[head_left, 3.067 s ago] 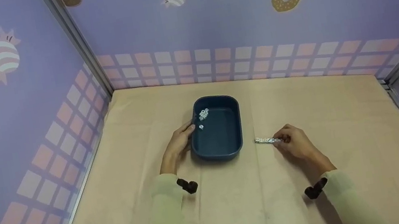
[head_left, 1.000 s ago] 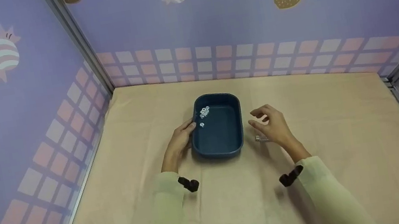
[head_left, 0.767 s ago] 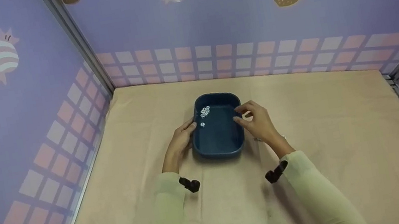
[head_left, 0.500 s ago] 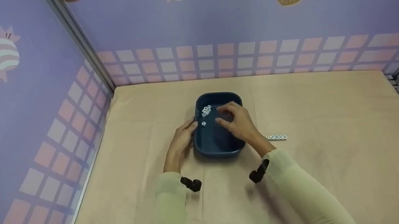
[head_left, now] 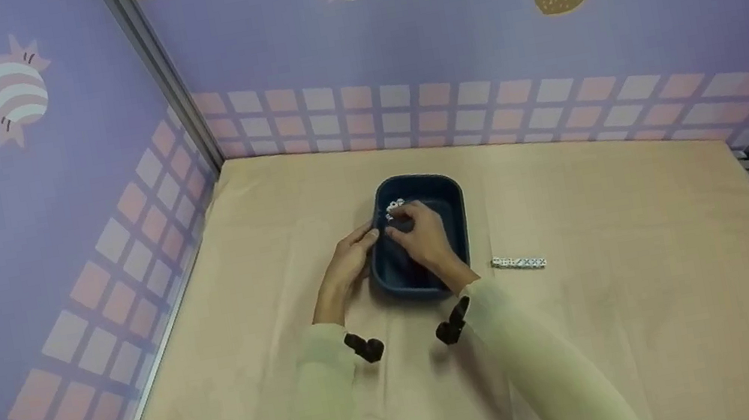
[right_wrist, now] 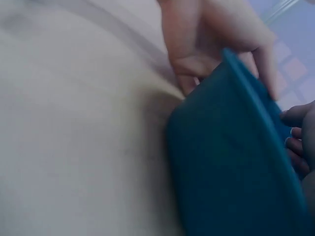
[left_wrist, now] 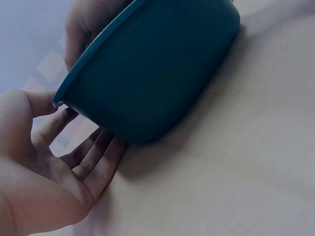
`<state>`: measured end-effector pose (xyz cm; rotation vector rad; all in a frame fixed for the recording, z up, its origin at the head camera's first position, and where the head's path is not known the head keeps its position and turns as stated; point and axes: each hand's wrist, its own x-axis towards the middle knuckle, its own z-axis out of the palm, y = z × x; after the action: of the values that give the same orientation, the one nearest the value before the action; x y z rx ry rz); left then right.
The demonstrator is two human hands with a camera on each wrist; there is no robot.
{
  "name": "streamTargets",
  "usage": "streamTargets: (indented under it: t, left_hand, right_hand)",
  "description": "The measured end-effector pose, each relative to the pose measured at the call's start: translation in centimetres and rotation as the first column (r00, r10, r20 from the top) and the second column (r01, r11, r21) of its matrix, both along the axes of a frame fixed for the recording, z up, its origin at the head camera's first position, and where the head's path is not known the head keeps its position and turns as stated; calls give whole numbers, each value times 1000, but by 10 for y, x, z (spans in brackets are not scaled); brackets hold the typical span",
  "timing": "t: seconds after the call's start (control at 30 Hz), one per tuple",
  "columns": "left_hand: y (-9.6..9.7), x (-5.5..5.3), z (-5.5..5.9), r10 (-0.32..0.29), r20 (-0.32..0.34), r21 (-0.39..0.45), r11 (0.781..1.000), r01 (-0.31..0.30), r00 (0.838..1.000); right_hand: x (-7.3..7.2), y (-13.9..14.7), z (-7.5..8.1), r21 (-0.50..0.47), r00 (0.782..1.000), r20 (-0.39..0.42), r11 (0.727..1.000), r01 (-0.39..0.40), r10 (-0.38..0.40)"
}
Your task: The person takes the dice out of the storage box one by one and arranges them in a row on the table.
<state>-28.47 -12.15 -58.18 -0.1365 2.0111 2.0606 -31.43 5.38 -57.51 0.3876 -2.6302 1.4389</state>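
One blue tray (head_left: 463, 241) sits in the grip of the left hand (head_left: 347, 259), while the right hand (head_left: 426, 233) is inside, thumb and fingertips parted. One neat row of dice (head_left: 519, 262) looks done outside, loose dice (head_left: 393, 205) left in the tray; only the left wrist view reveals fingers (left_wrist: 104, 167) bracing underneath.

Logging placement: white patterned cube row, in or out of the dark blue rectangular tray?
Out: the cube row lies on beige cloth, right of the tray, with a gap between.

Right fingers (head_left: 407, 210) seemingly block the dice (head_left: 394, 205), with room farther right in the tray (head_left: 449, 216).
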Motion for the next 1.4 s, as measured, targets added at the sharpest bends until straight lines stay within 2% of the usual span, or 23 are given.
streamTargets:
  t: [0.17,0.3,0.4,0.63,0.9,1.03,1.23,1.4]
  left_hand:
    - [0,-2,3,20,-15,-22,1000,-20,1000]
    - [-3,-1,1,5,-12,-26,1000,-6,1000]
    - [-7,2,-1,8,-9,-37,999,-8,1000]
    - [-12,4,0,30,-7,-7,1000,-30,1000]
    - [-3,-1,2,-9,-10,14,1000,9,1000]
    - [-2,-2,1,-5,-8,14,1000,5,1000]
    - [0,-1,0,31,-23,2,1000,-31,999]
    - [0,0,0,14,-23,-2,1000,-14,1000]
  right_hand:
    - [-3,-3,-4,129,998,51,991,-28,22]
    - [-3,-7,-8,239,994,107,970,-45,19]
    - [-3,-11,-11,286,991,132,956,-69,32]
    - [-4,-16,-10,322,990,119,940,-115,80]
    - [-6,-9,-9,368,994,95,927,-79,47]
    - [-6,-8,-10,395,996,78,916,-74,47]
    - [-6,-9,-10,383,996,77,921,-69,43]
    - [-4,-9,-11,388,996,81,920,-58,28]
